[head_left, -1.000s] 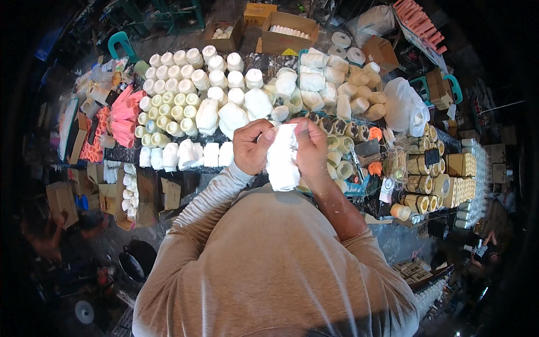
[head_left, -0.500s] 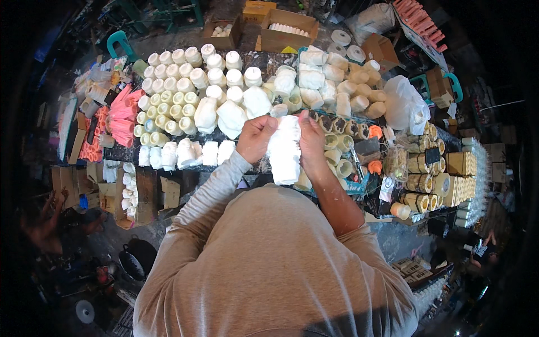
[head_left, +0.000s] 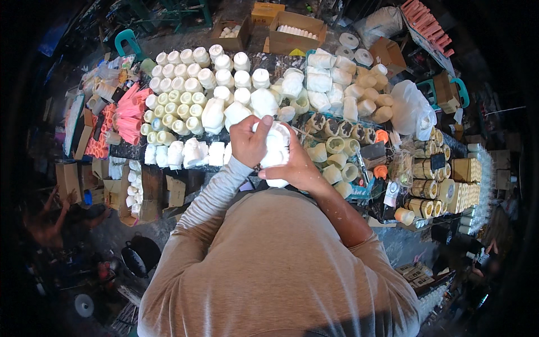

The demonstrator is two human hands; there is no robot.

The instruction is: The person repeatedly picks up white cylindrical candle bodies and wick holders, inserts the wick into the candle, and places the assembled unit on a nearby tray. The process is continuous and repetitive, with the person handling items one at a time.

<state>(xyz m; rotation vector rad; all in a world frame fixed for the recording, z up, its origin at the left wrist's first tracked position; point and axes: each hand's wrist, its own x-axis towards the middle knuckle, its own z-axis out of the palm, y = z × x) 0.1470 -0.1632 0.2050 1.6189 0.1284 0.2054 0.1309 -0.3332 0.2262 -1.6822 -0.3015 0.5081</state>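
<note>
White piece (head_left: 276,149) gripped from both sides

Head view: left hand (head_left: 249,143) grasping it at upper left, thumb on top; right hand (head_left: 298,167) curled round its right side and lower part. Piece before torso, by near edge of desk (head_left: 128,150). Pale cylinders (head_left: 192,85) ranked behind; pink bundle (head_left: 131,115) left.

Left hand (head_left: 250,145) and right hand (head_left: 301,167) hold white piece (head_left: 276,147) between them, at near side of counter (head_left: 275,60). White cylinders (head_left: 192,85) in rows, left; pink strips (head_left: 130,115) farther left; plastic bag (head_left: 409,109), right.
</note>
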